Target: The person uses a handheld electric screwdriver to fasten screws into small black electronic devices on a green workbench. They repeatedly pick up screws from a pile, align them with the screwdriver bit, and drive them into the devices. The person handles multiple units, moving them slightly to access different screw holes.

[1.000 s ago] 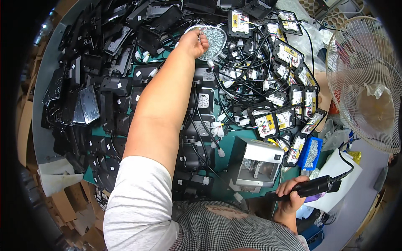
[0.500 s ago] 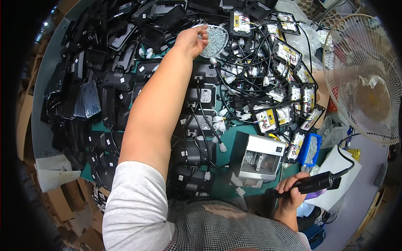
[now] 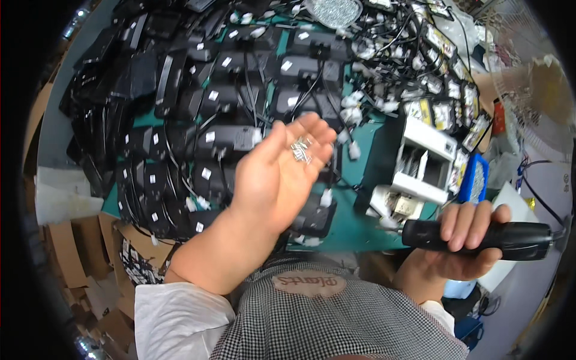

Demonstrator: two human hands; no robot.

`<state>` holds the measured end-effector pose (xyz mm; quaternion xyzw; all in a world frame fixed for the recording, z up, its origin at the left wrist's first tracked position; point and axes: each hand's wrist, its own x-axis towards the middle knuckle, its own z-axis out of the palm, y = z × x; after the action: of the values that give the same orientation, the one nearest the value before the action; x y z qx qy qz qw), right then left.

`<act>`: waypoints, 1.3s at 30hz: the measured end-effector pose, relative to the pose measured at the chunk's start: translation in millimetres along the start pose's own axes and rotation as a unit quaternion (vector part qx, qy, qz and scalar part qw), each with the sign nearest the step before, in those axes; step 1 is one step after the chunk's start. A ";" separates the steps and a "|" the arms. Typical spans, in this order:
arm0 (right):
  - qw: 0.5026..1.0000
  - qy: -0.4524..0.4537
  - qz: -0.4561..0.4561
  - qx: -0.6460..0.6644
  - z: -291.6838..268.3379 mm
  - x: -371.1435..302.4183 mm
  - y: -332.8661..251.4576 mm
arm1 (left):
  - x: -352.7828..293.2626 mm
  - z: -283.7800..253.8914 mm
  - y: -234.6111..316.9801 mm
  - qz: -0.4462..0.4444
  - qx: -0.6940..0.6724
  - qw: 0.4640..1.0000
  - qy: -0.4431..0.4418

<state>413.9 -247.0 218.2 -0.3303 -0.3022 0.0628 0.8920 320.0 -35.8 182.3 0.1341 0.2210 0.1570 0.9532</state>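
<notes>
Left hand (image 3: 279, 174) has swung back palm-up, fingers unclosed, left of silver-fronted box (image 3: 426, 137), screws (image 3: 300, 150) fetched but unplaced; right hand (image 3: 471, 228) grips black tool (image 3: 522, 241) nearer-right of it.

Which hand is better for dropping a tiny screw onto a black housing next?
Probably the left hand: its palm is open, holds loose screws and is over the black housings. The right hand, off to the side, is gripping what looks like an electric screwdriver.
</notes>
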 end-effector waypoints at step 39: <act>0.995 -0.075 -0.027 0.060 24.9 -183.3 -8.4 | -183.3 -151.3 -102.9 -0.093 0.225 0.968 -0.061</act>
<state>250.4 -296.9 147.2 -0.2618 -0.3733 0.0813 0.8863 118.2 -167.5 87.3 0.3332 0.2035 0.0052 0.9206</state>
